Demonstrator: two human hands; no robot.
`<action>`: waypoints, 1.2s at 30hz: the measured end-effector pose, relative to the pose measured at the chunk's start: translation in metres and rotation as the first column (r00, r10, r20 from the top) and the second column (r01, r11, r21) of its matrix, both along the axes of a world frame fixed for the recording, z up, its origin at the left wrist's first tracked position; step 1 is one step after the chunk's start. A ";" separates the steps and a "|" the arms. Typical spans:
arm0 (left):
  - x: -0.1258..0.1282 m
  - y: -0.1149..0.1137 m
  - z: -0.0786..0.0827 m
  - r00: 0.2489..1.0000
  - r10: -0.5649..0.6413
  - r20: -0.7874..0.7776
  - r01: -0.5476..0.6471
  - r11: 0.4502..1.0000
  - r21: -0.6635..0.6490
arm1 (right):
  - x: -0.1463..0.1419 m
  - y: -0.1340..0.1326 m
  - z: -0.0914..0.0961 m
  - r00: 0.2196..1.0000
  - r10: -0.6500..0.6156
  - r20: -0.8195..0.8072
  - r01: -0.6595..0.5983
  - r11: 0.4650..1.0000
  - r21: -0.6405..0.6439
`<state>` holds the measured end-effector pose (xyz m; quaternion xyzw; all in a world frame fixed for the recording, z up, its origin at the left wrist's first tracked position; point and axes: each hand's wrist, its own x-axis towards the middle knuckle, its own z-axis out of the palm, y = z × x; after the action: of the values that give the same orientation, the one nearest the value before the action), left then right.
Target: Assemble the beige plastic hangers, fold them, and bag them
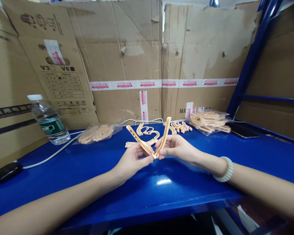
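Note:
My left hand (134, 162) pinches a slotted, beige plastic strip (138, 139) near its lower end. A second beige strip (164, 135), curved and with a groove along it, is held in my right hand (175, 148). The lower ends of the two strips meet between my fingertips, so together they form a V above the blue table. Whether they are joined there I cannot tell. Behind my hands lie loose curved beige pieces (152, 132), partly covered by my fingers, and a small pile of short beige pieces (182, 127).
Clear bags of beige parts lie at the left (98, 133) and right (208, 121). A water bottle (50, 120) and a black mouse (6, 172) with a white cable stand left. A phone (244, 131) lies at right. Cardboard sheets (127, 62) wall the back of the blue table (95, 199).

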<state>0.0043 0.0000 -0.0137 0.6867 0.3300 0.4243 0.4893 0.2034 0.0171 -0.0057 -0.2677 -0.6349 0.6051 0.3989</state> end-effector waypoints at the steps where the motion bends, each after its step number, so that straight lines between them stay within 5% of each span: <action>1: 0.000 0.000 -0.001 1.000 0.012 0.005 -0.012 1.000 -0.005 | 0.000 0.000 0.001 1.000 -0.003 0.005 0.003 1.000 0.007; 30: 0.001 0.001 0.000 0.994 0.076 0.084 -0.072 0.996 -0.053 | -0.011 -0.011 -0.002 0.987 -0.155 -0.042 0.159 0.981 0.109; 36: -0.003 0.002 0.008 0.981 0.147 0.126 -0.132 0.984 -0.121 | -0.001 -0.005 0.009 0.989 -0.126 0.077 0.111 0.979 0.172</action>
<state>0.0014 0.0021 -0.0058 0.6031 0.3669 0.4836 0.5174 0.2023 0.0120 0.0030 -0.2970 -0.6832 0.5125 0.4270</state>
